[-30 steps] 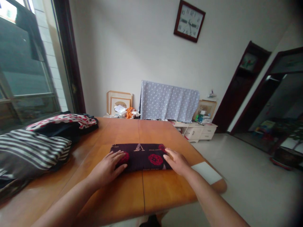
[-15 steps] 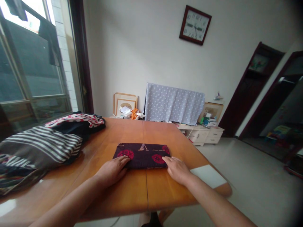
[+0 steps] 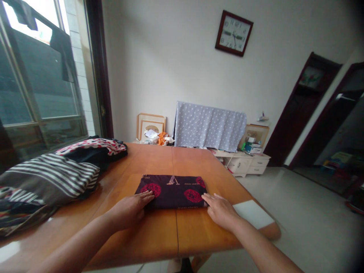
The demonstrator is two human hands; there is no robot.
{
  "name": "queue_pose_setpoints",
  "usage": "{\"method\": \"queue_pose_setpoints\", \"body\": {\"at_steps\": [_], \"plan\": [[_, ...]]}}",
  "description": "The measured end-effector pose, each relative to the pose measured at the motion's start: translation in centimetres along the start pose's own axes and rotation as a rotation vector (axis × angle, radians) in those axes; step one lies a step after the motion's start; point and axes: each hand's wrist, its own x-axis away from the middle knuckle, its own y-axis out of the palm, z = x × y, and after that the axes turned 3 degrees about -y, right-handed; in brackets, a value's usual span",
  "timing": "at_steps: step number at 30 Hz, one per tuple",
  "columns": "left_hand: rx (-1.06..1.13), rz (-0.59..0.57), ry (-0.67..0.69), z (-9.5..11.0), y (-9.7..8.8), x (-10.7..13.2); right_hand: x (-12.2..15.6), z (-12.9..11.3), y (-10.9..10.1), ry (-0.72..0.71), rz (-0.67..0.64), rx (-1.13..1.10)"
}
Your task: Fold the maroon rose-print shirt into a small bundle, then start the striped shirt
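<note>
One folded oblong of dark purple cloth (image 3: pixel 172 193), printed with red round motifs and pale lettering, lies flat on the glossy orange-brown wooden table (image 3: pixel 193 157), between the two hands. Its long axis runs left to right across the person's front, so each hand has a short end, and neither is clearly nearer. The left hand (image 3: pixel 131 208) rests outstretched fingers on the near left corner; the right hand (image 3: pixel 220 209) touches the right end with its fingertips. Both thumbs are hidden, so I cannot tell whether either hand pinches the fabric
</note>
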Motion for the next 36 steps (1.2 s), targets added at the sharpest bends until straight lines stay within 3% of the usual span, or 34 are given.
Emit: {"method": "queue_pose_setpoints", "body": {"at_steps": [3,7,10,14,17,22,31,36], "plan": [[0.046,0.042,0.007,0.6,-1.1,-0.6,-0.6,-0.4,-1.9,0.089,0.002,-0.145],[0.041,0.184,-0.057,2.2,-1.2,-3.7,-4.2,-2.2,-3.4,0.179,0.168,-0.267],[-0.006,0.225,-0.104,3.7,0.1,-6.8,-8.2,-4.5,-2.7,0.178,0.214,-0.258],[-0.054,0.175,-0.189,5.0,2.5,-9.4,-11.9,-6.5,0.0,0.301,0.056,-0.161],[-0.05,0.103,-0.255,4.9,4.0,-9.7,-12.2,-6.5,2.1,0.372,-0.073,-0.103],[-0.043,0.09,-0.284,4.5,4.9,-9.4,-11.4,-5.6,3.7,0.367,-0.092,-0.064],[0.005,0.028,-0.403,4.5,3.5,-9.4,-11.5,-5.2,4.7,0.371,-0.039,0.003],[0.012,0.133,-0.415,2.3,3.2,-8.9,-11.6,-4.8,5.3,0.372,-0.034,0.018]]}}
